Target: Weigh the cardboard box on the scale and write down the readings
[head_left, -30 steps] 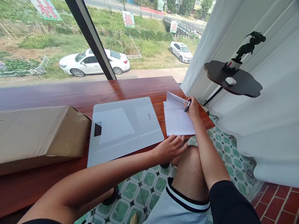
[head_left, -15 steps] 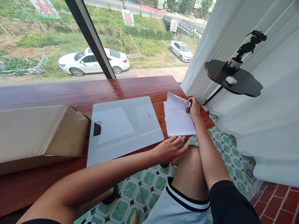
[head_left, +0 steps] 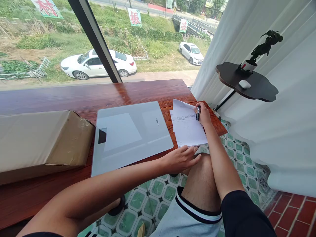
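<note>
A thin stack of white paper sheets (head_left: 189, 131), with rows of handwriting near its top, lies on the right end of the wooden table. My right hand (head_left: 204, 115) is closed around a black marker pen (head_left: 197, 113) and rests at the sheets' right edge. The pen points down toward the paper. At the sheets' near edge is my left hand (head_left: 181, 158), its fingers stretched out and its thumb apart. Its fingertips reach the paper's bottom edge; whether they press on it I cannot tell.
Left of the paper lies a large pale grey board (head_left: 130, 138) on the reddish wooden table (head_left: 148, 87). A cardboard box (head_left: 46, 141) stands farther left. Beyond the right table corner is a dark side stand (head_left: 261, 87) with a potted plant (head_left: 249, 64) and a white mouse-like object (head_left: 244, 84).
The paper has turned slightly, its top shifting left and its bottom edge moving a little nearer me. My right hand and the pen have moved slightly left, the pen now more upright.
</note>
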A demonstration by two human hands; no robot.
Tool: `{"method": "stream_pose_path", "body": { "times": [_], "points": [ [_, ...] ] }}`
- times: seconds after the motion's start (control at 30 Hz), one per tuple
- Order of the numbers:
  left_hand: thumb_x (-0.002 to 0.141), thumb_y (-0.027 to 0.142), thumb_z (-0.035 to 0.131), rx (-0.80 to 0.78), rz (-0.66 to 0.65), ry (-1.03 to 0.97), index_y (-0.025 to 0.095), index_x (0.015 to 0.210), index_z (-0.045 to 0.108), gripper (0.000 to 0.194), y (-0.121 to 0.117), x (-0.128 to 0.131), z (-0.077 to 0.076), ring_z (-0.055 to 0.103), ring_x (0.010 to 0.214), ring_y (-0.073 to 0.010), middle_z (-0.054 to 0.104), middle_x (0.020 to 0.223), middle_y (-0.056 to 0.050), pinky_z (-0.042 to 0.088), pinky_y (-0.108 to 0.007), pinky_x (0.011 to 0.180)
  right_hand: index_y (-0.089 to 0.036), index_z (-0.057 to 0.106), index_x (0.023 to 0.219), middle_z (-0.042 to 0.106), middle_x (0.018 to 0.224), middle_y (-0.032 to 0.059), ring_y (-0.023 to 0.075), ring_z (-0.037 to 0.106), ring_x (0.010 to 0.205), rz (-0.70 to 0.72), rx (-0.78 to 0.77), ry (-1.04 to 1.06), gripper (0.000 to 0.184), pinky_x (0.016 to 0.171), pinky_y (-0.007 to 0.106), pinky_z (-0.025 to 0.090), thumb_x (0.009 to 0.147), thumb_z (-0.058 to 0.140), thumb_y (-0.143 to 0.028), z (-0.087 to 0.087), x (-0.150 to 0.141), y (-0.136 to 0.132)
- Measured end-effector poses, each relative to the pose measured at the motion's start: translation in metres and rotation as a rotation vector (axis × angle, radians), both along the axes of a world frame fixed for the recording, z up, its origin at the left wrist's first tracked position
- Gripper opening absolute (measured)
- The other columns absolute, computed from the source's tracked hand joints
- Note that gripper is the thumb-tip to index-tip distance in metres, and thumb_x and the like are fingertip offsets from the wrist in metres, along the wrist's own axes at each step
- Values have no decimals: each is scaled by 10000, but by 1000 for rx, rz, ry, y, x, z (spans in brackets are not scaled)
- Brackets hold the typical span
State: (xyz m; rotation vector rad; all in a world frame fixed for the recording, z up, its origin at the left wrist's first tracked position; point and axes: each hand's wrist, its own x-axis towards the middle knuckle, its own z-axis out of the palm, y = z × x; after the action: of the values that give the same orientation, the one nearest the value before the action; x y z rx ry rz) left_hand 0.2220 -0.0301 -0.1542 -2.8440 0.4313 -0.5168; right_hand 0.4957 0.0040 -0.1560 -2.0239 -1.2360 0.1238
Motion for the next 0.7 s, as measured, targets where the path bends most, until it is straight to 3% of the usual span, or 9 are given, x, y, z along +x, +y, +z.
{"method": "stream_pose_path", "body": {
  "times": [0.13,0.27,0.7],
  "points": [
    [1003,200,390,14,26,-9,142,1436,497,449,-1,-1,0,569,1154,-234,588,1397,-202,394,-344,854,-281,483,918,624,890,60,276,577,901,26,5,-31,221,822,387,440,890,525,-496,-1,-3,4],
    [1000,203,401,18,48,12,142,1456,472,465,-1,-1,1,560,1135,-229,561,1433,-206,391,-343,818,-274,477,974,640,995,62,254,576,886,72,22,-34,220,821,379,452,879,563,-453,0,-7,4],
    [964,168,418,-3,119,43,138,1460,452,498,-2,-1,2,529,1112,-248,536,1451,-200,390,-364,832,-240,532,1061,638,1010,76,286,553,1002,65,-90,-122,275,844,382,432,835,650,-344,-1,-9,3]
  ]
}}
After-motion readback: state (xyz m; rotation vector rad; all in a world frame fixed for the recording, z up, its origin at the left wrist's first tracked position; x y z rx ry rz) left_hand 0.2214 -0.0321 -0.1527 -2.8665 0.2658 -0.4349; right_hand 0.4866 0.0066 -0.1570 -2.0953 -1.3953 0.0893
